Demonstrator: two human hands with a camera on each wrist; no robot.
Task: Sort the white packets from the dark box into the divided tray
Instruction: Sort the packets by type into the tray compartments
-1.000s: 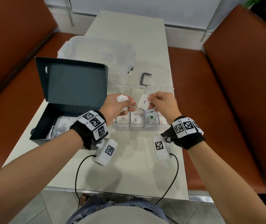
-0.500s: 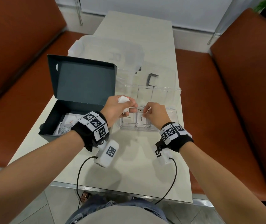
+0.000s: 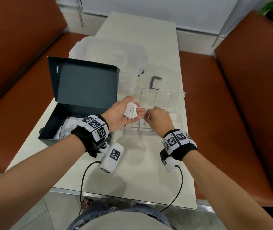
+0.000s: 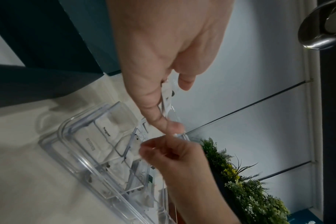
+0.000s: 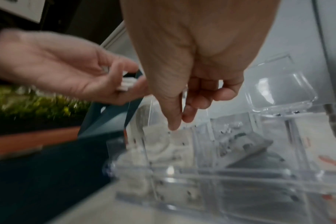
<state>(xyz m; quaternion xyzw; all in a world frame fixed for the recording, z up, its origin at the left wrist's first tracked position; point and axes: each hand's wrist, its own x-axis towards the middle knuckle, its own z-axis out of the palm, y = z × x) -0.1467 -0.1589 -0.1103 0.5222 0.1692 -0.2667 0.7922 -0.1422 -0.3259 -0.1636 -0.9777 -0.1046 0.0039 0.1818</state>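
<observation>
Your left hand [image 3: 122,113] lies flat, packets [image 3: 131,110] resting on its palm.
Your right hand [image 3: 159,120], fingers curled and holding nothing, hovers over the divided tray [image 3: 178,117].

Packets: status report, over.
Left hand open, white packets resting on palm. Right hand over divided tray, fingers curled, grip contents unclear. More packets in dark box. Nothing blocking.

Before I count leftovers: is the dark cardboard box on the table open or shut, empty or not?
Open, not empty: the dark cardboard box has its lid upright, and white packets lie inside.
</observation>
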